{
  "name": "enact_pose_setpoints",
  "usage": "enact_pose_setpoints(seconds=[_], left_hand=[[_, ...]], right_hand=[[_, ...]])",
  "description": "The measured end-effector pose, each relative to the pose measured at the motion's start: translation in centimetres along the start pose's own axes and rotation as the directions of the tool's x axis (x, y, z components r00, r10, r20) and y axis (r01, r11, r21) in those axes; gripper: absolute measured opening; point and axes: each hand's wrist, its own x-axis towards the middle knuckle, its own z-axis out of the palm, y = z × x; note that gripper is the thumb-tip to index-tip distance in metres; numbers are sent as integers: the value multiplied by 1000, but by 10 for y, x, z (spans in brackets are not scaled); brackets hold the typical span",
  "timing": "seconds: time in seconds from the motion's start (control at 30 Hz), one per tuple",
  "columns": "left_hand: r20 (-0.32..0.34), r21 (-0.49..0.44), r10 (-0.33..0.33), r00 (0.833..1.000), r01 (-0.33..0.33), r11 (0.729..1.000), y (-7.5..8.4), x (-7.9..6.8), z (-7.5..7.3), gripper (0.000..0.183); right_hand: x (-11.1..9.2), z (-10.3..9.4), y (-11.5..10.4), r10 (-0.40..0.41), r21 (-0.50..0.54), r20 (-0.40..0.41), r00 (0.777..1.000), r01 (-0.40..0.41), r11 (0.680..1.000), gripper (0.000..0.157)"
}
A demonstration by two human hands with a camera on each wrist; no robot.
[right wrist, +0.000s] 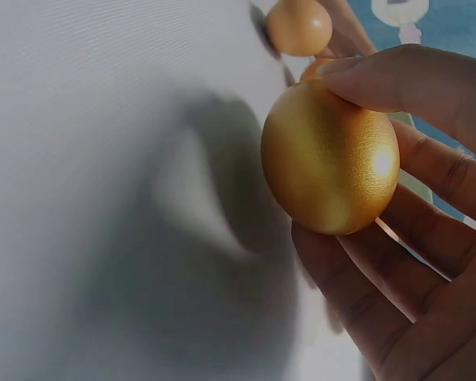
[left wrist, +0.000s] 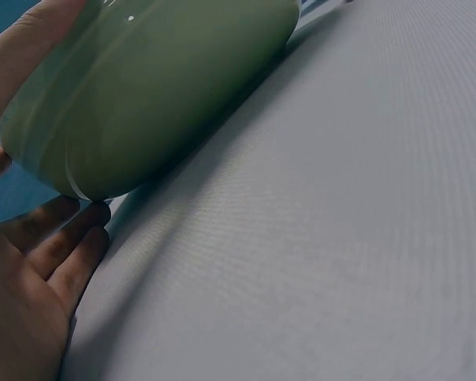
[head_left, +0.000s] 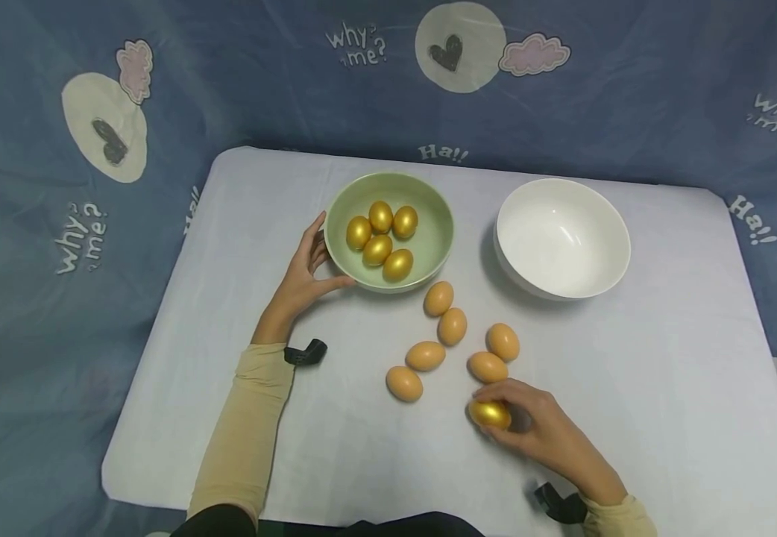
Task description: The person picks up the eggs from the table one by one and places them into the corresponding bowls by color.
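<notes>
A light green bowl (head_left: 435,257) with several golden eggs (head_left: 398,265) in it stands at the back middle of the table. My left hand (head_left: 304,276) holds its left side, the thumb at the front and the fingers round the wall; in the left wrist view the fingertips (left wrist: 95,214) touch low on the bowl (left wrist: 166,87). Near the front, my right hand (head_left: 536,421) pinches a golden egg (head_left: 489,414) between thumb and fingers. The right wrist view shows this egg (right wrist: 329,159) close up, with its shadow on the cloth.
Several brown eggs (head_left: 425,356) lie loose between the green bowl and my right hand, two of them (head_left: 488,367) just beyond the held egg. A white bowl (head_left: 563,239) stands at the back right. White cloth (head_left: 684,388) covers the table; a blue patterned sheet (head_left: 268,74) surrounds it.
</notes>
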Motion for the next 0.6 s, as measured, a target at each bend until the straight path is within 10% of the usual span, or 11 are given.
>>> enact_pose_setpoints(seconds=[0.6], left_hand=[[-1,6,-8,1000,8,1000,1,-1,0,122]], right_hand=[[45,-24,-13,-115,13,44,992,115,993,49]])
